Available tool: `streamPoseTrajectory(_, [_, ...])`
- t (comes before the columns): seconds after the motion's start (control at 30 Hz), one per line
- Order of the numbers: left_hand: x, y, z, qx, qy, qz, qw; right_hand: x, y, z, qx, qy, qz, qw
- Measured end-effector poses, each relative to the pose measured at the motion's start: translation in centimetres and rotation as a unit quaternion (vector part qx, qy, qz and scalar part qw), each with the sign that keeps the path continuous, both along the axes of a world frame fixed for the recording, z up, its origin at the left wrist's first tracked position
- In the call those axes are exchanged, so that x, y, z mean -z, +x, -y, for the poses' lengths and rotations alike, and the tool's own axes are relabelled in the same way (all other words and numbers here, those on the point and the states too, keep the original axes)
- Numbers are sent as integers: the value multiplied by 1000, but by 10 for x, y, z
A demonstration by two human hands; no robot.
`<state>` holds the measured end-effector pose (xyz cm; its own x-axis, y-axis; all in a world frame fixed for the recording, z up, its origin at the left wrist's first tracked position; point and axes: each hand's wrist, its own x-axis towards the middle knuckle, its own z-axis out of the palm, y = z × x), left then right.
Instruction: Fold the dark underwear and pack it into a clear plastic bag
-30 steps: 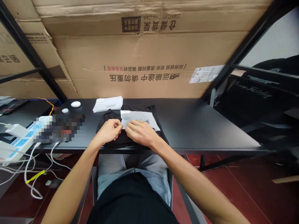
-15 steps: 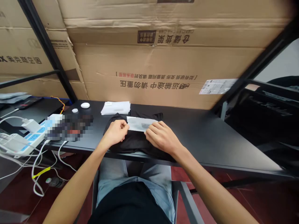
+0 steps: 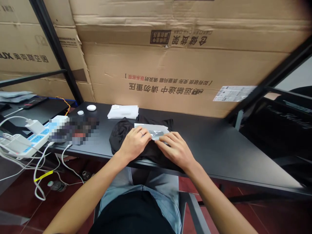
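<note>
A cardboard sheet (image 3: 170,61), printed w/ Chinese characters, stands behind the black cloth (image 3: 122,131). The black desk (image 3: 214,146) extends under this cloth and to both its sides; the cloth itself lies crumpled nr. the front edge. Well to the left of the cloth is a white power strip (image 3: 31,144) w/ blue sockets. Both hands are over the cloth — the L hand (image 3: 136,143) grasps the plastic packet (image 3: 156,132) at its near left part, the R hand (image 3: 176,151) at its near right corner. This packet is thus above the cloth, b/w the hands; if it touches the cloth, I cannot tell. Just behind the cloth lies a stack of white packets (image 3: 123,111). Behind & left of the cloth: a white oval object (image 3: 91,107) — then a smaller white disc (image 3: 80,112).
</note>
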<state>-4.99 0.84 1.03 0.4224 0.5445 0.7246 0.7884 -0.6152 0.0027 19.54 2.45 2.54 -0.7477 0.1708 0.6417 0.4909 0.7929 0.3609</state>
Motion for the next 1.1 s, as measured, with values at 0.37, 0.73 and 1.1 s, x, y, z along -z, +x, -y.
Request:
streamPoseTrajectory(0.37, [2, -2, 4, 76, 38, 75, 994, 6, 14, -3, 41, -59, -51, 996])
streamPoseTrajectory(0.73, [-6, -6, 4, 79, 53, 60, 994, -8, -7, -1, -16, -75, -67, 995])
streamPoseTrajectory(1.1, [-10, -25, 6, 48, -1, 51, 998, -7, 27, 1, 28, -92, -42, 994])
